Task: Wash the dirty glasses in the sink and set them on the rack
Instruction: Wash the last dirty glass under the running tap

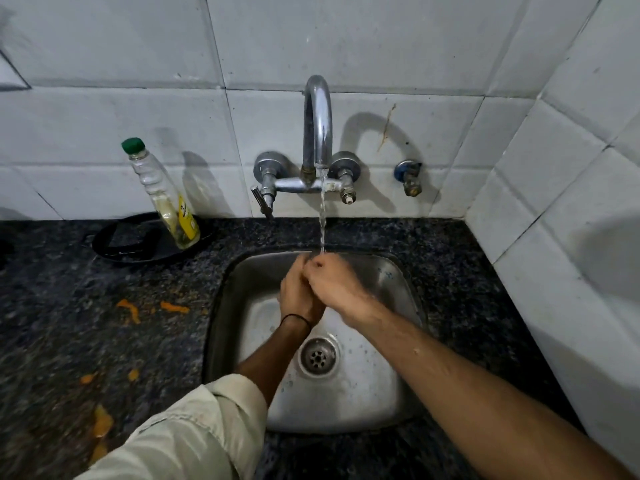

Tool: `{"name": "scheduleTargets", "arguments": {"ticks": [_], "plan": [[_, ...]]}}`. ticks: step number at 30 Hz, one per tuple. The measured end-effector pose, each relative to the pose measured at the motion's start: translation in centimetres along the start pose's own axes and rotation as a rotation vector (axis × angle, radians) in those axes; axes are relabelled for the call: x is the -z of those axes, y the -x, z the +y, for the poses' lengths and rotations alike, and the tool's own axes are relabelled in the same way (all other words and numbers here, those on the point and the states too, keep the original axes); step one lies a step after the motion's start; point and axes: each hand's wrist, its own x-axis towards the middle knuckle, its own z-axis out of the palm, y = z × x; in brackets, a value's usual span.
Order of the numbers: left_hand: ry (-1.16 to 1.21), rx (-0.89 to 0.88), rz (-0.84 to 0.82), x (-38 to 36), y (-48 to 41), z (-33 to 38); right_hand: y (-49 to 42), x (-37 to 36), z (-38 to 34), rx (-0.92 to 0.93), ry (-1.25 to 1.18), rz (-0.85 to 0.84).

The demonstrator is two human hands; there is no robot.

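No glass and no rack show in the head view. Both my hands are together in the steel sink [391,282], just under the water stream [322,220] running from the curved chrome tap [318,119]. My left hand [298,289] stands upright with its fingers pointing up toward the stream. My right hand [336,282] lies against it from the right, its curled fingers wrapped over the left hand's fingers. Neither hand holds an object. The sink basin is wet, with only the drain [318,356] showing in it.
A near-empty clear bottle with a green cap [166,199] leans on a black pan [117,244] at the back left of the dark granite counter. Orange peel scraps [131,310] lie left of the sink. A small valve [410,176] sticks from the tiled wall; another tiled wall closes the right side.
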Motion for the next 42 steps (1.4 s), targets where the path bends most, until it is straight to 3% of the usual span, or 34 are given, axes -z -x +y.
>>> {"name": "scheduleTargets", "arguments": {"ticks": [2,4,7,9,10,11,13,16,17,18,19,20,23,25,26,28,29,32,33,34,35,37,39,41,42], "plan": [[0.134,-0.017,0.032,0.3,-0.5,0.2,0.8,-0.7,0.2,0.080,0.057,0.000],[0.332,-0.019,-0.039,1.1,-1.0,-0.1,1.3,0.9,1.7,0.300,0.280,-0.100],[0.151,-0.145,-0.327,1.8,-1.9,-1.5,-0.3,6.3,3.8,0.664,0.902,-0.343],[0.021,-0.150,-0.419,1.6,-2.0,-1.5,-1.4,8.8,4.3,0.798,1.099,-0.456],[0.040,-0.142,-0.402,1.3,-1.9,-1.4,-1.7,9.0,4.2,0.781,1.095,-0.469],[0.077,-0.138,-0.362,1.1,-1.8,-1.1,-1.7,8.6,3.7,0.729,1.080,-0.454],[0.132,-0.173,-0.231,0.4,-1.3,0.0,-0.7,6.0,2.1,0.419,0.895,-0.351],[0.186,-0.202,-0.013,-0.3,-0.5,0.8,-0.4,0.9,0.2,-0.165,0.092,-0.089],[0.140,-0.212,0.053,-0.4,-0.5,0.6,-0.4,-0.2,-0.3,-0.273,-0.160,0.001],[0.112,-0.229,0.081,-0.3,-0.5,0.3,-0.3,-1.0,-0.5,-0.302,-0.258,0.056],[0.102,-0.227,0.079,-0.1,-0.8,-0.2,-0.2,-1.3,-0.1,-0.235,-0.202,0.056],[0.140,-0.210,0.040,0.4,-0.9,-0.5,0.0,-1.0,0.8,-0.061,0.010,0.008],[0.072,-0.187,-0.205,2.1,-2.0,-2.1,-0.6,3.0,3.9,0.584,0.851,-0.272],[-0.003,-0.191,-0.383,2.3,-2.0,-2.2,-1.7,6.1,4.4,0.804,1.126,-0.405],[0.023,-0.182,-0.395,2.1,-1.9,-2.0,-2.2,6.3,4.6,0.802,1.160,-0.430],[0.063,-0.172,-0.299,1.3,-1.4,-1.3,-1.8,4.9,3.8,0.605,1.058,-0.426],[0.078,-0.176,-0.233,0.7,-1.1,-1.2,-1.5,3.5,2.9,0.407,0.882,-0.391],[0.052,-0.145,-0.025,-1.2,-0.3,-1.8,-1.1,0.3,1.0,-0.133,0.069,-0.228],[0.033,-0.115,0.049,-1.6,-0.1,-2.0,-1.1,0.0,0.3,-0.234,-0.178,-0.155],[0.031,-0.097,0.104,-1.9,-0.1,-2.2,-0.9,-0.1,0.0,-0.265,-0.266,-0.129],[0.055,-0.098,0.123,-1.8,-0.1,-2.2,-0.7,-0.1,0.1,-0.192,-0.184,-0.137],[0.129,-0.116,0.062,-0.3,-0.3,-1.9,-0.6,0.8,1.6,0.183,0.320,-0.247],[0.186,-0.130,-0.163,1.5,-0.7,-2.3,-1.4,3.0,3.7,0.511,0.782,-0.407],[0.178,-0.113,-0.429,2.5,-0.8,-2.5,-2.0,5.1,4.2,0.753,1.007,-0.494],[0.186,-0.108,-0.491,2.5,-0.6,-2.2,-2.1,5.1,4.3,0.778,1.060,-0.506]]}}
